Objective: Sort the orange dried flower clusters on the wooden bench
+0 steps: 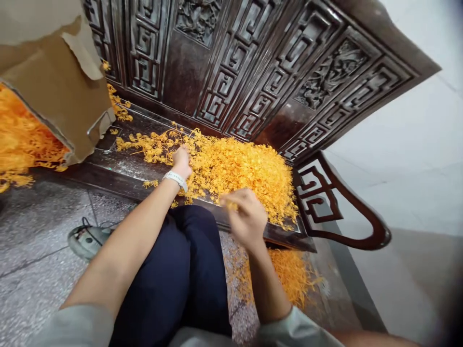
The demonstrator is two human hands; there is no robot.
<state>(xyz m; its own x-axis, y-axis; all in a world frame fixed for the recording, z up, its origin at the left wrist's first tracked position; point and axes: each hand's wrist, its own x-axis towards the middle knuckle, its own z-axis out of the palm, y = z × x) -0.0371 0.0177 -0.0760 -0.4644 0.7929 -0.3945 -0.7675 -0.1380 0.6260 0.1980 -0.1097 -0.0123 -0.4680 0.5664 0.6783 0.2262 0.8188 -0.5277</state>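
Observation:
A heap of small yellow flower-like pieces [238, 166] covers the right part of a dark carved wooden bench seat. At the heap's left edge, my left hand [182, 160], with a pale watch strap on the wrist, is closed among the thin stems of a yellow flower-like sprig [186, 134]. Its fingertips are partly hidden. My right hand [249, 212] is held above the seat's front edge, fingers pinched on a small yellow flower-like piece [232, 206]. Looser sprigs [154, 147] lie left of my left hand.
A cardboard box [61, 91] holding orange pieces [25, 127] lies tipped open at the left. The carved backrest [188, 67] rises behind the seat, with a curved armrest [372, 236] at right. More orange pieces [289, 274] are beneath the bench. A grey shoe [88, 238] is on the floor.

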